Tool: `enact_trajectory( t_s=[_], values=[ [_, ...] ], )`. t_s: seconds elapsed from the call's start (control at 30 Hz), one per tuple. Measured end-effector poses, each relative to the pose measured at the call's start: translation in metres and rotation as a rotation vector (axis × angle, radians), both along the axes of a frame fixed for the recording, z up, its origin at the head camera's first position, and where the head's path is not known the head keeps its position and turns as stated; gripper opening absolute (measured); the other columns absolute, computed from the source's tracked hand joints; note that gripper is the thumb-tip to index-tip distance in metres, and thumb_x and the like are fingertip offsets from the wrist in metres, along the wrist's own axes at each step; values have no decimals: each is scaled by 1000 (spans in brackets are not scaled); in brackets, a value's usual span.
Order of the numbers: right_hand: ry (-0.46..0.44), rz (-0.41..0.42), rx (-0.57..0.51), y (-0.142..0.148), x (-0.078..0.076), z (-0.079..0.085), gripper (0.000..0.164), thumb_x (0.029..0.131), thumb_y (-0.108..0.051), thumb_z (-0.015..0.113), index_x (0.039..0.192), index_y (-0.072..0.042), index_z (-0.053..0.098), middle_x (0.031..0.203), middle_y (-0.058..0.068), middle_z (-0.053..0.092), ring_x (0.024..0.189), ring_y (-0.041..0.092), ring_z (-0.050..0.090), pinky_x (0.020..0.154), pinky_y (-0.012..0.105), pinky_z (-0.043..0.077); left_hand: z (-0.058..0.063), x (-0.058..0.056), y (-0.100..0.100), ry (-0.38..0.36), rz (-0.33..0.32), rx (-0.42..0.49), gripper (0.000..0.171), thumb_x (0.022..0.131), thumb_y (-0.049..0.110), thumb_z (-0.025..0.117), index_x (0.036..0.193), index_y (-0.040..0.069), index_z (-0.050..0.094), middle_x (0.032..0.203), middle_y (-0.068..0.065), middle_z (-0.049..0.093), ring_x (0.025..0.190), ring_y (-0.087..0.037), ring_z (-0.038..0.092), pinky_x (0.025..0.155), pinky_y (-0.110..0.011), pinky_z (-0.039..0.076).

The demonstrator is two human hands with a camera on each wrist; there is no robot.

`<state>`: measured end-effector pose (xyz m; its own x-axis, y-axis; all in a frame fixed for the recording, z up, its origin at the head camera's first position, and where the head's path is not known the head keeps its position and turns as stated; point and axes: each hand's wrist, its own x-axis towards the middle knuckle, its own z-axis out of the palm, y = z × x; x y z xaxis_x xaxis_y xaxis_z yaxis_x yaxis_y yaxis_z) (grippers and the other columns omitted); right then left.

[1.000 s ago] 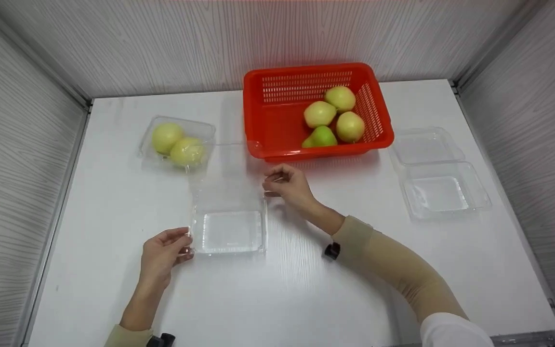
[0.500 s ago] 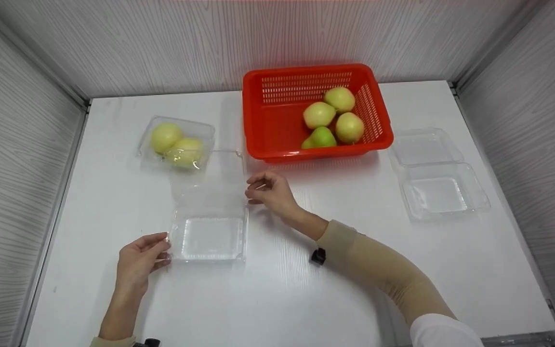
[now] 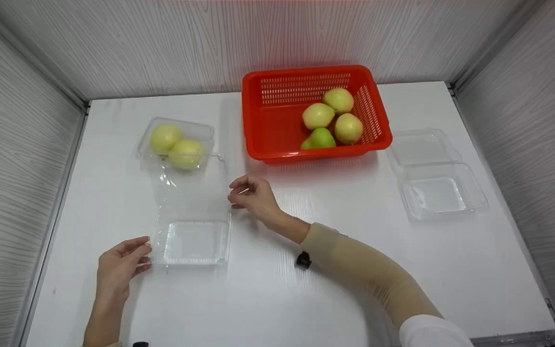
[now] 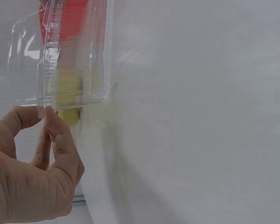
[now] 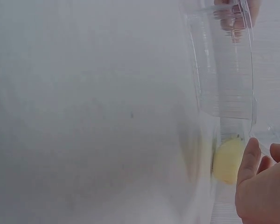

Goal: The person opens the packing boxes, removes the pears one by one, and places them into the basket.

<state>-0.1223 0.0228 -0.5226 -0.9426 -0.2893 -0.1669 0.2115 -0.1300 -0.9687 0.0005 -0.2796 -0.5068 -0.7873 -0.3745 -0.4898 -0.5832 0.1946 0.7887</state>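
A clear plastic clamshell container (image 3: 195, 243) is spread with its lid up, near the table's left middle. My left hand (image 3: 116, 270) pinches its left rim between thumb and fingers, seen closely in the left wrist view, where the container (image 4: 74, 60) shows side-on. At the opposite side, my right hand (image 3: 258, 200) pinches the edge near the hinge; the right wrist view has its fingertips (image 5: 252, 144) right at that edge. The transparent lid (image 3: 193, 185) overlaps a second container (image 3: 205, 130) that holds two round yellow fruits (image 3: 165, 138).
A red plastic basket (image 3: 277, 115) stands at the back, with several yellow-green fruits (image 3: 318, 116) and a green pear (image 3: 322, 138) in it. Another clear clamshell (image 3: 439, 193) lies unfolded on the right of the white table (image 3: 306, 303). Grey wood-grain panels (image 3: 162, 48) enclose the table.
Both hands have carried the clamshell to the left and slightly toward the person. Its lid now overlaps more of the fruit container. Basket and right-hand clamshell have stayed put.
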Motion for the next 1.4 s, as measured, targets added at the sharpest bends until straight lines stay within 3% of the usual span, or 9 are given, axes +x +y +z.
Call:
enact_trajectory(
  t_s=[0.4,0.83,1.4],
  values=[
    [18,23,10,-26,2,2,24,89,8,73,113,9,67,96,14,68,74,9,68,76,33,69,1,1,-18,16,36,-173,35,96,11,72,130,-1,69,79,22,69,68,-5,68,64,-18,64],
    [32,36,25,-55,1,2,23,89,9,74,111,5,69,88,0,64,72,7,67,74,28,68,3,4,-42,6,88,-193,33,96,11,73,125,-2,70,76,24,66,68,-5,67,62,-18,63],
    [40,77,58,-92,-3,4,27,91,6,75,117,2,71,97,13,70,73,7,67,73,27,68,5,6,-70,-12,128,-285,36,93,10,72,126,-4,70,75,21,65,65,-6,68,59,-18,63]
  ],
)
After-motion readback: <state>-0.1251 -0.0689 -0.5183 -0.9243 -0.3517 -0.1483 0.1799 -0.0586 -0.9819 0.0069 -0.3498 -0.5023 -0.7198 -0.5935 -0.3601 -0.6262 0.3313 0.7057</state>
